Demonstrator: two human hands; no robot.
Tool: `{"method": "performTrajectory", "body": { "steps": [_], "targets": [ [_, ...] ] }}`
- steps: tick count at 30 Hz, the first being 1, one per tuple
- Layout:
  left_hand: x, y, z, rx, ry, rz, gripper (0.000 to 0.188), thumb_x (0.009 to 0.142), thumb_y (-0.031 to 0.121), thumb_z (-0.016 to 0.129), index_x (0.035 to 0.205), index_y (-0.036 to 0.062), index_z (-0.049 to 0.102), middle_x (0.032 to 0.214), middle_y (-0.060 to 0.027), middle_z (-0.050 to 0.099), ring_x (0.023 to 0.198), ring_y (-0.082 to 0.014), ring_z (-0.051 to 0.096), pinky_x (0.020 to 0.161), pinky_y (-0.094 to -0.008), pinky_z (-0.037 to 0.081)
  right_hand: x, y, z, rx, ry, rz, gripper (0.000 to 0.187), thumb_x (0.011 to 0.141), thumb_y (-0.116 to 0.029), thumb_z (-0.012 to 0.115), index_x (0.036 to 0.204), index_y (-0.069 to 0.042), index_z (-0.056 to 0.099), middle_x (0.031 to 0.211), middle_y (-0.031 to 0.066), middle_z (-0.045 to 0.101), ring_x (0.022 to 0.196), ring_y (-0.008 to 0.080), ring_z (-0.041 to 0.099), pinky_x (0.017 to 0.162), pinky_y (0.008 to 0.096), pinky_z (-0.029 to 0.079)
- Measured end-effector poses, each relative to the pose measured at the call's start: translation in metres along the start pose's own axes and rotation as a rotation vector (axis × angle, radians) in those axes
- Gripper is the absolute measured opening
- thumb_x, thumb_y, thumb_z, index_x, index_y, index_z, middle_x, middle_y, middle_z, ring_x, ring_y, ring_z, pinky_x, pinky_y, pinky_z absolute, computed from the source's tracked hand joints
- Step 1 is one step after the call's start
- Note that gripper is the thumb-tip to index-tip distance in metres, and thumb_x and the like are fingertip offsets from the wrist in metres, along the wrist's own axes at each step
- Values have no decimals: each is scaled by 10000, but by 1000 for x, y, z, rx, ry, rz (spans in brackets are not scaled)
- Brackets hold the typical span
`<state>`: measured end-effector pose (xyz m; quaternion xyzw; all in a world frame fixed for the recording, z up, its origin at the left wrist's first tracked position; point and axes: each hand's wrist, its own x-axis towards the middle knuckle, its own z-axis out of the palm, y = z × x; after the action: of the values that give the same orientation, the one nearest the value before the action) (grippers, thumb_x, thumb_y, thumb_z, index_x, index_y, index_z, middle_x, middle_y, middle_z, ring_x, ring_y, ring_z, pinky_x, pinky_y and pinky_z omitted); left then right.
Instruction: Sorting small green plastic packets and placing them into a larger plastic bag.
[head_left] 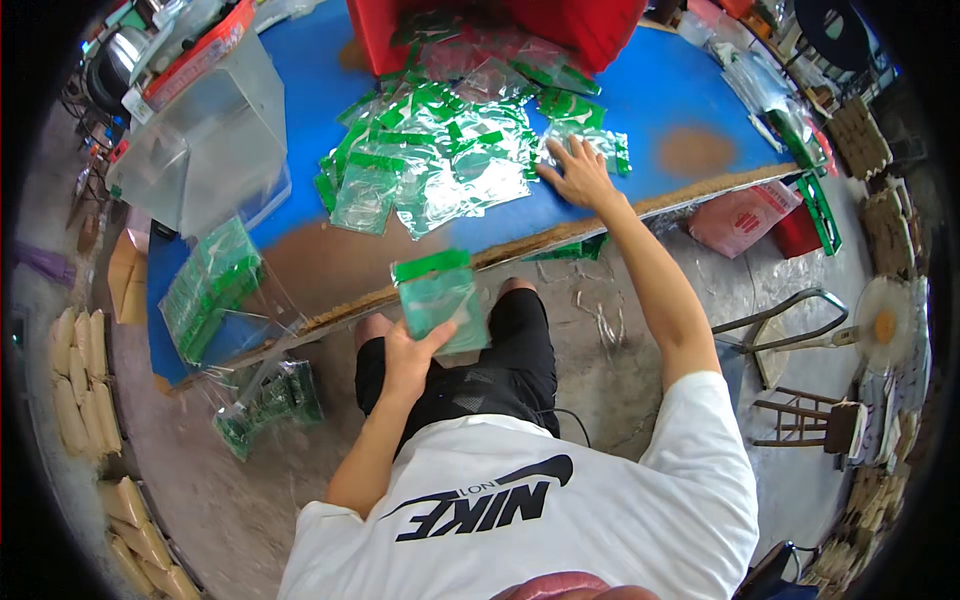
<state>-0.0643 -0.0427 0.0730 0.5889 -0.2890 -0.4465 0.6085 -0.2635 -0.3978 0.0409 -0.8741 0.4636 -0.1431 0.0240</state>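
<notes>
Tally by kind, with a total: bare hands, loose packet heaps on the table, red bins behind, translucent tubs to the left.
Left hand and right hand: 2
Loose packet heap: 1
Red bin: 1
Translucent tub: 1
Total: 5

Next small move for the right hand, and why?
Probably pinch the packet beneath the right hand and draw it toward the left hand: the right already lies over that packet at the right side of the pile, and the left holds at least one green-topped packet.
</notes>
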Motion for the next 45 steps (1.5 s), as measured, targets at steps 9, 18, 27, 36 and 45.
{"method": "performTrajectory", "body": {
  "steps": [9, 18, 27, 36, 45],
  "targets": [
    [-1, -24, -27, -430, -261, -331, 387, 904, 41, 681, 1268, -23, 569, 1166, -70, 659, 1040, -165, 642, 949, -326, 505, -122, -1, -36, 101, 72, -417, 525, 862, -86, 694, 1348, -48, 498, 1365, 196, 554, 1316, 404, 486, 1092, 495, 396],
    [32, -9, -29, -764, -569, -514, 605, 982, 500, 554, 1374, 43, 493, 1251, -86, 629, 1128, -224, 644, 896, -397, 571, -136, -162, -105, 680, -128, -782, 394, 674, 71, 696, 1030, -98, 687, 1162, 61, 683, 1183, 327, 575, 1049, 478, 426],
    [5, -10, -27, -579, -170, -245, 562, 874, -28, 658, 1395, 16, 453, 1337, -107, 564, 1243, -270, 554, 1076, -443, 450, 85, 32, -6, 223, 481, -157, 656, 806, -459, 771, 1321, -98, 586, 1312, 257, 560, 1224, 398, 531, 1021, 475, 440],
    [-19, -27, -34, -591, -143, -414, 521, 891, 14, 676, 1377, 25, 489, 1321, -86, 578, 1231, -240, 557, 1066, -419, 446, 53, 48, 3, 9, -121, 41, 645, 931, -550, 547, 1468, -204, 462, 1535, 186, 389, 1436, 388, 321, 1137, 600, 286],
    [-8, -36, -36, -557, -214, -348, 502, 834, -1, 730, 1306, 34, 560, 1260, -54, 619, 1185, -212, 581, 1035, -373, 451, -104, 18, -58, 27, -22, -293, 606, 888, -401, 706, 1369, -87, 512, 1480, 177, 458, 1373, 402, 409, 1118, 542, 325]
  ]
}}
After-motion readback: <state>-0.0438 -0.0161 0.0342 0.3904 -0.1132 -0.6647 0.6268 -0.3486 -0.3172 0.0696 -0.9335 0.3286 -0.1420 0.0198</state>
